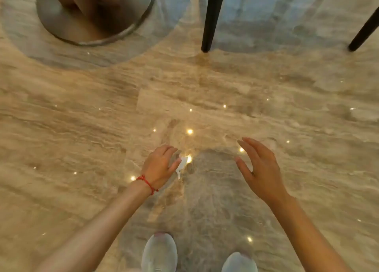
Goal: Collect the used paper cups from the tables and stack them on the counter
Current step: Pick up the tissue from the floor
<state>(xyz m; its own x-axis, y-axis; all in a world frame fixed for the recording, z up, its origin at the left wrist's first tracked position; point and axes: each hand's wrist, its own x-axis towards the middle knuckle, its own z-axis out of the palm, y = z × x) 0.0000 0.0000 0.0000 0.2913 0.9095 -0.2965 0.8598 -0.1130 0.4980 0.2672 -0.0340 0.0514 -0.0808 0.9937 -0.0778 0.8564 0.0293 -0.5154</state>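
Your left hand [159, 166] curls its fingers around a small crumpled white thing [181, 166], possibly paper; blur hides what it is. A red string bracelet [146, 183] circles that wrist, and the forearm reaches forward from the lower left. Your right hand [260, 169] hangs palm inward, fingers straight and spread, its grip loose and holding nothing. No paper cup can be made out for certain. Below the hands lies the glossy beige marble floor [82, 128], dotted with light reflections. Your pale grey sneakers [159, 253] show at the bottom edge. Farther off stand a round metal pedestal base [61, 21] and two black tapered chair legs [211, 19].
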